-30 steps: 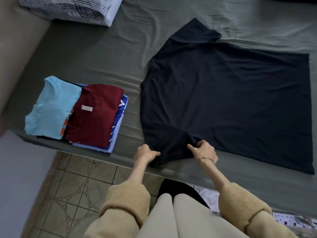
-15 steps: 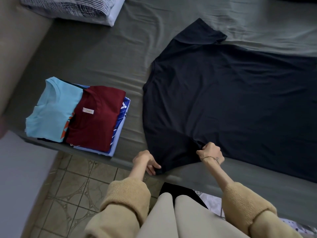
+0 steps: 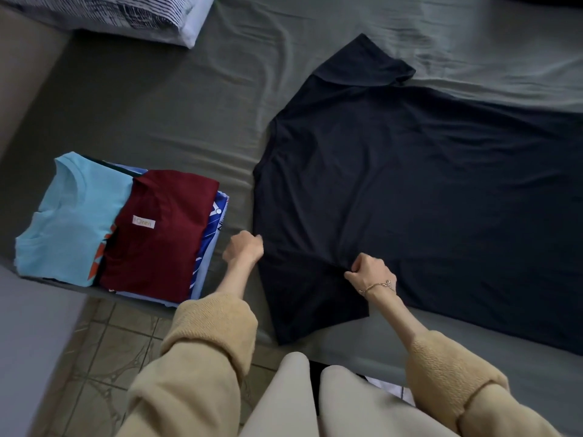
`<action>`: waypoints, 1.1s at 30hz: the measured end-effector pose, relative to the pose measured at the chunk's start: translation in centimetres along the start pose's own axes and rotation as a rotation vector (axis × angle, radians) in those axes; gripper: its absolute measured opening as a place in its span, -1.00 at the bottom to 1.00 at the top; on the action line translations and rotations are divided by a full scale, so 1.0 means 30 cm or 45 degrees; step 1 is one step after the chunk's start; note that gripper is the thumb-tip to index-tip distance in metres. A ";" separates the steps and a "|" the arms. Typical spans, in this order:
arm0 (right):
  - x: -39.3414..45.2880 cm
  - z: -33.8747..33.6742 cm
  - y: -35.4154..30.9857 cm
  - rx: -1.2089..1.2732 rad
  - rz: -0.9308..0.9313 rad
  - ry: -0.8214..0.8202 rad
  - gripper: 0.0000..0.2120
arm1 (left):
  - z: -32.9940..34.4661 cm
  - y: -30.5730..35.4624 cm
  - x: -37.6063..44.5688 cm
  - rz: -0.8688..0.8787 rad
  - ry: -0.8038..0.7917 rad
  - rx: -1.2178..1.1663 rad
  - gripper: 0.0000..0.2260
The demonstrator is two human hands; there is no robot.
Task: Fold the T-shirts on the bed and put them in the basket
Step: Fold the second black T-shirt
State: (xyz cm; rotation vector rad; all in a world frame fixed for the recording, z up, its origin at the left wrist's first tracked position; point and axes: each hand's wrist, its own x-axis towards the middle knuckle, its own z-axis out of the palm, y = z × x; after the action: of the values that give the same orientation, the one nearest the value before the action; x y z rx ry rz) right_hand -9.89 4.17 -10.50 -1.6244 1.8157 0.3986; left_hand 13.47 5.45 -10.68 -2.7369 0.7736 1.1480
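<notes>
A dark navy T-shirt (image 3: 410, 190) lies spread flat on the grey bed sheet (image 3: 176, 115), one sleeve pointing to the far side and one toward me. My left hand (image 3: 244, 249) pinches the shirt's left edge at the shoulder line. My right hand (image 3: 370, 274) grips a bunch of the fabric where the near sleeve meets the body. To the left sits a pile of folded T-shirts (image 3: 126, 228), a maroon one and a light blue one on top, with blue and white ones underneath. No basket is in view.
A striped pillow (image 3: 120, 14) lies at the far left corner of the bed. The tiled floor (image 3: 94, 357) shows below the bed's near edge, beside my legs. A pale wall or furniture surface (image 3: 28, 342) stands at the left.
My left hand moved up from the near sleeve's corner to the shirt's left edge. My right hand kept its grip on the fabric. The near sleeve now lies flatter toward me.
</notes>
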 end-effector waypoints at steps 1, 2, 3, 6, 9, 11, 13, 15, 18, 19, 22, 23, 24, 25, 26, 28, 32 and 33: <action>0.003 -0.002 0.003 -0.032 0.025 -0.013 -0.82 | 0.003 0.002 0.005 -0.014 0.048 0.069 -0.66; 0.009 -0.009 0.004 -0.059 0.043 -0.007 -0.82 | 0.005 0.014 0.009 -0.025 0.090 0.121 -0.69; 0.013 -0.015 0.004 -0.077 0.058 0.000 -0.82 | 0.007 0.023 0.007 -0.047 0.126 0.137 -0.69; 0.046 -0.051 0.011 -0.021 0.135 0.036 -0.80 | -0.008 0.095 -0.004 -0.030 0.268 0.066 -0.55; 0.112 -0.097 0.046 0.108 0.172 0.138 -0.81 | 0.000 0.212 -0.002 0.215 0.375 0.119 -0.59; 0.157 -0.136 0.070 0.162 0.166 0.234 -0.82 | 0.012 0.290 0.006 0.403 0.412 0.197 -0.65; 0.204 -0.182 0.095 0.169 0.136 0.327 -0.80 | 0.031 0.370 0.019 0.578 0.392 0.229 -0.72; 0.266 -0.234 0.122 0.147 0.092 0.414 -0.75 | 0.053 0.457 0.039 0.729 0.399 0.262 -0.75; 0.372 -0.313 0.146 0.123 -0.017 0.505 -0.61 | 0.071 0.566 0.086 0.911 0.450 0.358 -0.70; 0.419 -0.347 0.156 0.129 -0.045 0.511 -0.56 | 0.075 0.612 0.106 0.960 0.455 0.390 -0.66; 0.537 -0.433 0.169 0.073 -0.137 0.474 -0.46 | 0.070 0.711 0.147 1.076 0.427 0.483 -0.56; 0.595 -0.471 0.180 0.039 -0.146 0.454 -0.45 | 0.075 0.769 0.167 1.124 0.400 0.521 -0.55; 0.639 -0.503 0.189 0.018 -0.151 0.440 -0.45 | 0.080 0.813 0.180 1.174 0.373 0.557 -0.54; 0.688 -0.535 0.203 0.004 -0.152 0.439 -0.46 | 0.089 0.863 0.196 1.228 0.358 0.595 -0.54; 0.745 -0.575 0.219 0.013 -0.143 0.447 -0.46 | 0.102 0.928 0.216 1.291 0.346 0.611 -0.53; 0.832 -0.641 0.259 0.057 -0.110 0.469 -0.46 | 0.131 1.043 0.242 1.407 0.344 0.607 -0.52; 0.969 -0.751 0.407 0.025 -0.015 0.456 -0.37 | 0.213 1.288 0.263 1.614 0.267 0.660 -0.52; 0.980 -0.764 0.448 0.026 0.012 0.441 -0.34 | 0.232 1.326 0.261 1.662 0.263 0.712 -0.51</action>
State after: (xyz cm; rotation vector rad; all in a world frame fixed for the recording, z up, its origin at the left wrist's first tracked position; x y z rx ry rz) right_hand -29.31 -30.05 -15.36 -1.7540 2.0709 0.1045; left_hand -5.38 -30.69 -16.20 -1.7086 2.5695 0.4850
